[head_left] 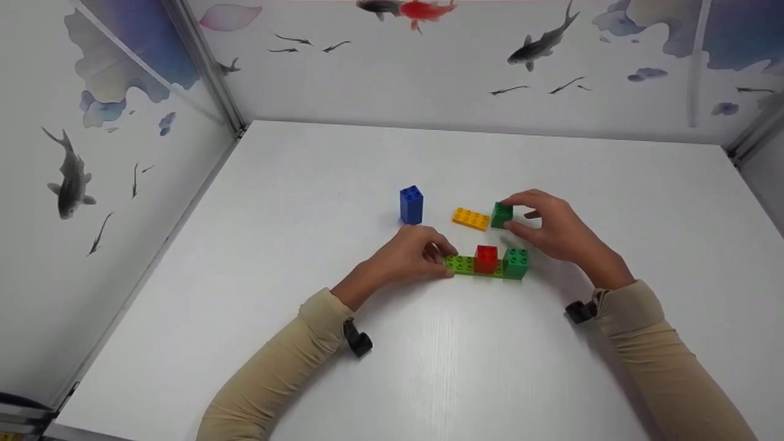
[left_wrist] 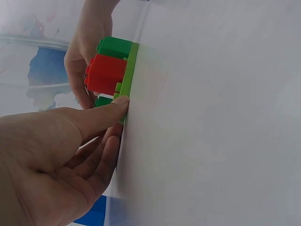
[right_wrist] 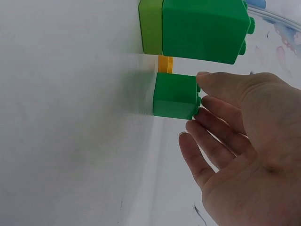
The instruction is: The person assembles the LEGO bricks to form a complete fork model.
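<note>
Your left hand (head_left: 411, 252) pinching one end of the lime plate (head_left: 464, 265), your right hand (head_left: 551, 228) angled inward, fingers at the loose green block (head_left: 500, 216), whether gripping I cannot tell

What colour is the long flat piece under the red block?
Light green: the long flat piece shows best in the head view.

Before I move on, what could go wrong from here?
1. The right hand has its fingertips only near the studded end of the loose green brick, so a grip there might slip.
2. The yellow brick lies close beside that brick and could get nudged.
3. The blue block stands tall and narrow just beyond the left hand, which pinches the base; the knuckles might knock it over.
</note>
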`<state>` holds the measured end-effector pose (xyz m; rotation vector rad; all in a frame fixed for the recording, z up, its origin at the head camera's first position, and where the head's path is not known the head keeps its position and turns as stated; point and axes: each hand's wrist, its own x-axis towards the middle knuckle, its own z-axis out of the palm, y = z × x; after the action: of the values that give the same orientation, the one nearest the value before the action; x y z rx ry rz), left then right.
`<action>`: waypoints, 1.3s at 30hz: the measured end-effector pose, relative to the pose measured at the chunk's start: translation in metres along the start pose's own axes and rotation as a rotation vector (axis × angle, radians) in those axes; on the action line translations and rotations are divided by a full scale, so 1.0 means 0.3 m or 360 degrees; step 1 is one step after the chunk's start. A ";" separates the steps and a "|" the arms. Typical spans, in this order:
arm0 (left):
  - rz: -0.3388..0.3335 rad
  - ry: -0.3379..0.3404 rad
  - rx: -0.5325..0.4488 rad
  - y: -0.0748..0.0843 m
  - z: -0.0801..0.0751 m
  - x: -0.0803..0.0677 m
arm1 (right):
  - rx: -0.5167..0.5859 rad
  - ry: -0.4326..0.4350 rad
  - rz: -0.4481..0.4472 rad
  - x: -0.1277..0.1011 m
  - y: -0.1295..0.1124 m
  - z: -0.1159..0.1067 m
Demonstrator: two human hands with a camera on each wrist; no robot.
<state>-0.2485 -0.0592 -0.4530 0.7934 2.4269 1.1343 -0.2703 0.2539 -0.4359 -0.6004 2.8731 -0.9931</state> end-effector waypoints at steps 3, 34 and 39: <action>-0.0002 0.0002 0.0007 -0.001 -0.001 0.001 | 0.0002 0.0016 -0.0007 -0.001 0.005 0.003; 0.0017 0.0015 0.0023 -0.015 0.007 0.005 | 0.0024 0.0096 -0.0080 -0.032 -0.006 0.010; 0.0016 0.0019 0.0031 -0.012 0.004 0.003 | 0.0034 0.0149 -0.0171 -0.044 -0.040 0.017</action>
<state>-0.2497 -0.0598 -0.4568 0.8075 2.4503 1.1239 -0.2531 0.2472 -0.4340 -0.7331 2.9342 -1.0928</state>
